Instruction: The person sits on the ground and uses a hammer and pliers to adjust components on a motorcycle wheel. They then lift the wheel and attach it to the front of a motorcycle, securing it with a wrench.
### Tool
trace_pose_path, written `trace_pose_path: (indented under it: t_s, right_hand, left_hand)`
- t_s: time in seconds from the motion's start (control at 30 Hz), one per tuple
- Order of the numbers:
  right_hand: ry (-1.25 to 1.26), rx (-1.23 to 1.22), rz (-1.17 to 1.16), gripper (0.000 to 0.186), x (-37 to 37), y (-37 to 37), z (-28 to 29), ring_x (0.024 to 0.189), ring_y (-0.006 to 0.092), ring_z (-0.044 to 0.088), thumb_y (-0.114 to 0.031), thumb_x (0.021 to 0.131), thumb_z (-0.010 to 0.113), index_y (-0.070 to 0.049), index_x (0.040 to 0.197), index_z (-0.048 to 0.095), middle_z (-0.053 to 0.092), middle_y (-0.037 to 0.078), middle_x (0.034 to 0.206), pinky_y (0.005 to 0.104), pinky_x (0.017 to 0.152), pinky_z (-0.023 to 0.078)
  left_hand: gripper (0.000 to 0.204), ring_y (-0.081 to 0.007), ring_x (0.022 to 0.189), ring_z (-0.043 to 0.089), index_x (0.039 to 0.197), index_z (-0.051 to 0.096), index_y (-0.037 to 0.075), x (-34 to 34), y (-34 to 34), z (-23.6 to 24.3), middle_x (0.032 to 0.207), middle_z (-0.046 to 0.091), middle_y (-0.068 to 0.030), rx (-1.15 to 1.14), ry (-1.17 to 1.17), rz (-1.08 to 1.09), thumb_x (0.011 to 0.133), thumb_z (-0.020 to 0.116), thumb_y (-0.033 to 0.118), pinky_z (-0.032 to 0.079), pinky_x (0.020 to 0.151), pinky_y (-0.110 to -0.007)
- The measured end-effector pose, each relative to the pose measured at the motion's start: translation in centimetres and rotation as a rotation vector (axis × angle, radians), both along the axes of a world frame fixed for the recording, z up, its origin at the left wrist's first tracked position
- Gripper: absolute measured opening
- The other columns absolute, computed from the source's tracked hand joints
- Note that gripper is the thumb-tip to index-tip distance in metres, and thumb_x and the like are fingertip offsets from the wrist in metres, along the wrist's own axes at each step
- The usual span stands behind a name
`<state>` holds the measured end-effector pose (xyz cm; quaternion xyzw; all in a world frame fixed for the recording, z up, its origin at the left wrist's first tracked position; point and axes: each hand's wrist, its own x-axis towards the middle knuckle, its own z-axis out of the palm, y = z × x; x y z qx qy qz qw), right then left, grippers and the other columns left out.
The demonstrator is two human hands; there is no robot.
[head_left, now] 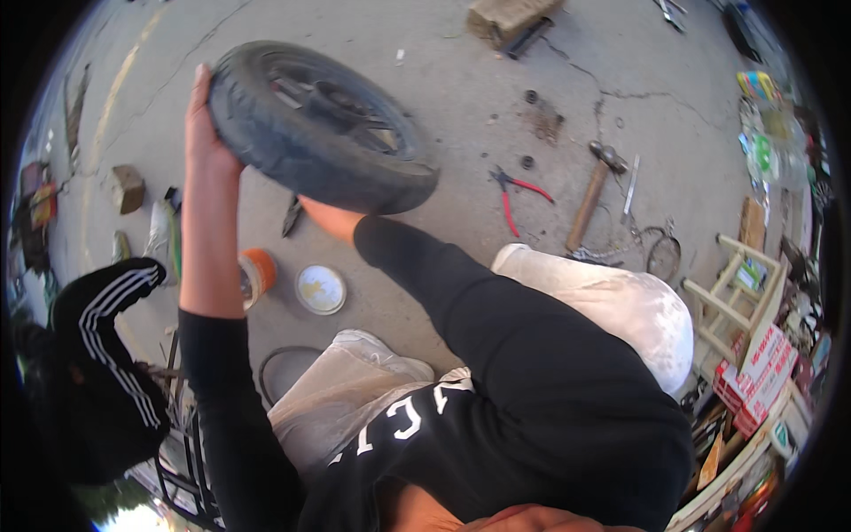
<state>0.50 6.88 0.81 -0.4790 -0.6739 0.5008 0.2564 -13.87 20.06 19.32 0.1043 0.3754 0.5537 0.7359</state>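
Note:
A black wheel with a worn rubber tyre (292,146) and a spoked metal rim is tilted up off the ground in front of me. My left hand (211,133) grips the tyre at its left side, fingers along the outer edge. Below the tyre's near edge, my right hand (330,216) holds it from underneath; its fingers are hidden behind the rubber. Red-handled pliers (511,191) lie on the ground right of the wheel, and a wooden-handled hammer (592,191) rests farther right. A dark tool (292,215) lies just under the wheel.
Near my feet are an orange tub (259,273) and a round white lid (320,290). A wooden block (510,19) lies far ahead, another (128,189) at left. Small round parts (530,96) dot the concrete. A small wooden stool (731,293) stands at right; a person (106,363) in black is at left.

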Motion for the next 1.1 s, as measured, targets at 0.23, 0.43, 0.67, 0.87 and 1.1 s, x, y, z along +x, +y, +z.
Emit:
trace_pose_path:
  t_s: [0.23, 0.43, 0.67, 0.87, 1.1]
  right_hand:
    - [-1.006, 0.768, 0.486, 0.029, -1.9, 1.1, -1.8, 0.118, 0.0240, 0.048, -0.022, 0.087, 0.061, -0.008, 0.109, 0.072, 0.057, 0.007, 0.118, 0.0401, 0.098, 0.039]
    - [-0.702, -0.283, 0.584, 0.050, 4.6, -1.2, 2.5, 0.091, 0.0269, 0.064, -0.042, 0.075, 0.077, 0.001, 0.101, 0.070, 0.064, 0.014, 0.097, 0.0393, 0.078, 0.054]
    - [-0.471, -1.216, 0.754, 0.041, 19.9, 2.7, 11.1, 0.057, 0.0098, 0.057, -0.047, 0.086, 0.072, -0.006, 0.083, 0.066, 0.062, 0.003, 0.070, 0.0249, 0.047, 0.042]
    - [-0.434, -1.256, 0.174, 0.073, 39.2, 9.4, 20.0, 0.074, 0.0252, 0.069, -0.022, 0.089, 0.070, 0.008, 0.144, 0.032, 0.065, 0.020, 0.097, 0.0412, 0.066, 0.060]
    - [-0.677, -0.844, -0.554, 0.029, 55.4, -6.0, 19.1, 0.061, 0.0167, 0.056, -0.016, 0.082, 0.060, 0.000, 0.104, 0.049, 0.056, 0.008, 0.076, 0.0326, 0.049, 0.050]
  left_hand:
    - [0.041, -0.0260, 0.075, 0.068, 0.098, 0.067, 0.005, 5.2, 1.2, 1.9, 0.087, 0.071, -0.0112, -0.148, 0.123, 0.226, 0.096, 0.061, 0.046, 0.058, 0.073, -0.042]
    - [0.043, -0.0254, 0.083, 0.069, 0.103, 0.066, 0.005, 5.8, 1.5, 2.1, 0.095, 0.071, -0.0122, -0.169, 0.067, 0.229, 0.094, 0.064, 0.047, 0.058, 0.080, -0.043]
    - [0.047, -0.0252, 0.086, 0.068, 0.111, 0.065, 0.004, 5.9, 0.2, 2.3, 0.098, 0.071, -0.0119, -0.191, 0.120, 0.154, 0.093, 0.064, 0.048, 0.057, 0.081, -0.044]
    - [0.055, -0.0264, 0.079, 0.070, 0.111, 0.065, -0.001, 4.4, -3.4, 2.7, 0.094, 0.071, -0.0155, -0.152, 0.119, -0.036, 0.091, 0.064, 0.050, 0.059, 0.078, -0.043]
    - [0.061, -0.0278, 0.097, 0.069, 0.130, 0.057, 0.002, 1.4, -6.2, 0.8, 0.111, 0.068, -0.0206, -0.140, 0.207, -0.153, 0.098, 0.052, 0.053, 0.060, 0.083, -0.042]
